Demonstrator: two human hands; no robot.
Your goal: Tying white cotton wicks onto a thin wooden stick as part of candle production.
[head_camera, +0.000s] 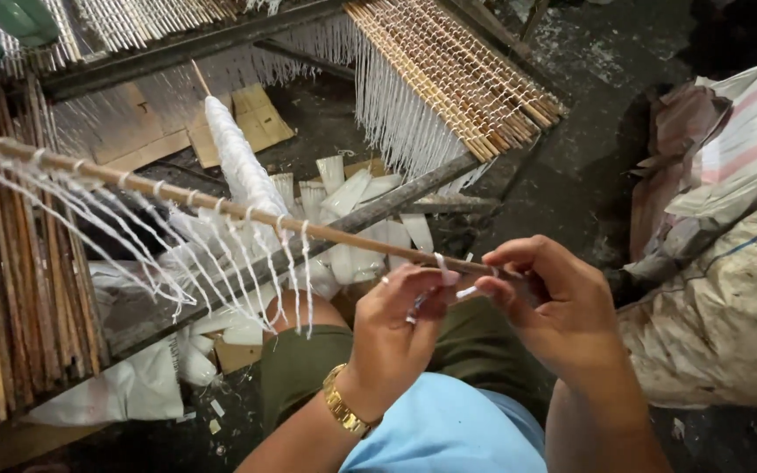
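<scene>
Two hands, one stick.
I see left hand and right hand pinched shut on bamboo stick, white cord between fingertips.

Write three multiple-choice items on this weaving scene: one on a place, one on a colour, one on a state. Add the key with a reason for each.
1. Where is the gold bracelet?
A. On the left hand's wrist
B. On the right hand's wrist
C. On the floor

2. What colour are the strings tied along the long stick?
A. Red
B. White
C. Black

3. How is the near end of the stick held?
A. It lies loose on the lap
B. It is pinched by both hands
C. It is clamped in a vise

Key: 1 A, the bracelet circles the wrist below the left hand. 2 B, the knotted loops hang white. 3 B, the left hand and right hand meet at the stick's end, fingers closed on it.
</scene>
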